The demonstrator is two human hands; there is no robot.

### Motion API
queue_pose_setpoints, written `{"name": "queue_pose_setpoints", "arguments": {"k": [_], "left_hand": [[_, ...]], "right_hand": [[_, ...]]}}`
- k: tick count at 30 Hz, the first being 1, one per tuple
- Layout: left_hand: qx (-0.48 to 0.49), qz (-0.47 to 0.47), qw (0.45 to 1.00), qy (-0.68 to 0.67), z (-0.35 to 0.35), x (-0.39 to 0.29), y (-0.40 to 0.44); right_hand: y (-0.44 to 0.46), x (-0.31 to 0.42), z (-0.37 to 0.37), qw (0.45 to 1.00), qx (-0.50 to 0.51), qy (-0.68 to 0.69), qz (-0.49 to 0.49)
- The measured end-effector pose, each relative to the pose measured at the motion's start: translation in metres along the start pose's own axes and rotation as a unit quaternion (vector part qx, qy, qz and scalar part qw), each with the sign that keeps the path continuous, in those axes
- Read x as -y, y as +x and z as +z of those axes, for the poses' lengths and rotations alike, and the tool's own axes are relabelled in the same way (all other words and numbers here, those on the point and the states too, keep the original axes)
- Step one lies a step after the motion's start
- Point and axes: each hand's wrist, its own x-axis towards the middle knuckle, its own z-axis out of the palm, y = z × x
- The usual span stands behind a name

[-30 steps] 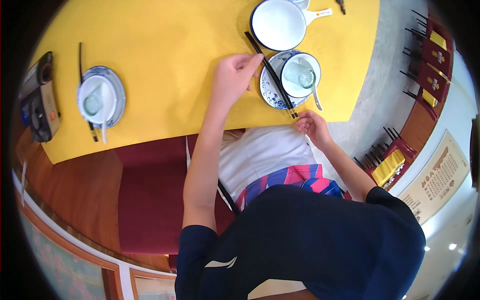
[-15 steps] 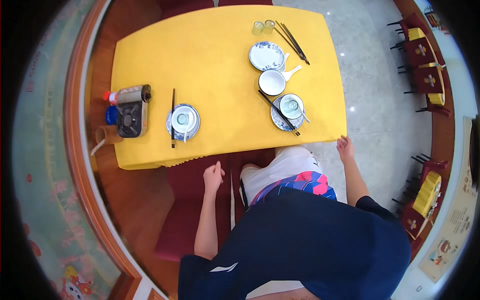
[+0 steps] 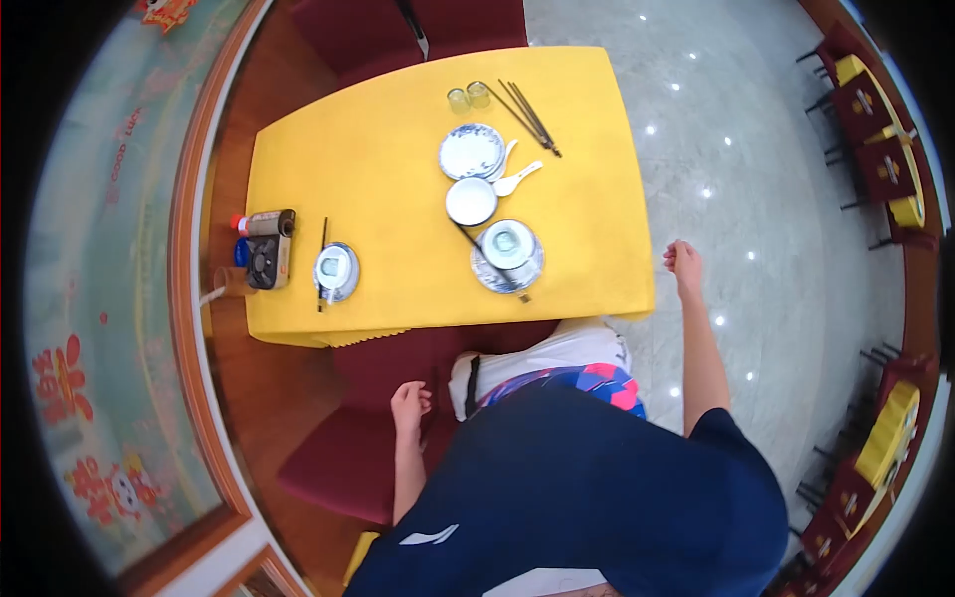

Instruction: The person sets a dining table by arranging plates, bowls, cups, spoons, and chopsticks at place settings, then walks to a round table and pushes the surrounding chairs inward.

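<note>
My left hand [image 3: 410,406] hangs low over the dark red chair, its fingers curled, with no object visible in it. Beyond the table's right edge, my right hand [image 3: 682,264] is in the air over the floor, fingers curled and nothing seen in them. The place setting nearest my right hand has a patterned plate [image 3: 484,280], a white bowl [image 3: 528,249] with a glass [image 3: 505,242] in it, and black chopsticks [image 3: 477,247] resting across the plate's left side. At the left stands a second bowl [image 3: 348,269] on a plate, with a glass inside and chopsticks [image 3: 323,249] alongside.
A yellow-covered table [image 3: 398,179] bears stacked plates [image 3: 471,149], a bowl [image 3: 471,201], spoons [image 3: 517,179], two glasses [image 3: 468,97] and loose chopsticks [image 3: 532,119]. At its left edge is a portable stove [image 3: 264,261]. Dark red chairs [image 3: 348,468] flank the table; more tables stand far right.
Both hands have left the chopsticks and plate by the table's front edge. My left hand moved down over the chair, my right out past the corner. The view has pulled back and shifted.
</note>
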Motion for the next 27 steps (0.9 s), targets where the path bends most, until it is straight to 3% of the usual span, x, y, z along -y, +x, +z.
{"name": "queue_pose_setpoints", "arguments": {"k": [2, 4, 7, 10, 14, 17, 23, 27], "left_hand": [[-0.028, -0.034, 0.999, 0.002, 0.022, 0.026, -0.028], [-0.082, -0.088, 0.988, -0.093, 0.040, 0.039, -0.064], [-0.106, -0.098, 0.972, -0.184, 0.058, 0.028, -0.117], [-0.133, -0.012, 0.976, -0.173, 0.072, 0.011, -0.157], [-0.157, 0.023, 0.959, -0.236, 0.106, 0.011, -0.175], [-0.111, 0.014, 0.959, -0.260, 0.158, 0.013, -0.178], [0.033, 0.049, 0.962, -0.265, 0.282, 0.032, -0.175], [0.120, 0.116, 0.938, -0.304, 0.346, 0.052, -0.194]], "right_hand": [[0.034, -0.001, -0.004, 0.999, 0.026, 0.029, -0.004], [0.048, 0.001, -0.001, 0.996, 0.075, 0.044, 0.023], [0.044, 0.004, 0.010, 0.984, 0.149, 0.089, 0.049], [0.027, 0.021, 0.020, 0.973, 0.174, 0.116, 0.096], [0.008, 0.033, 0.004, 0.969, 0.208, 0.092, 0.101], [0.012, 0.039, -0.051, 0.968, 0.234, 0.046, 0.081], [0.007, 0.022, -0.247, 0.980, 0.101, -0.122, 0.117], [-0.002, -0.005, -0.362, 0.942, 0.163, -0.233, 0.181]]}}
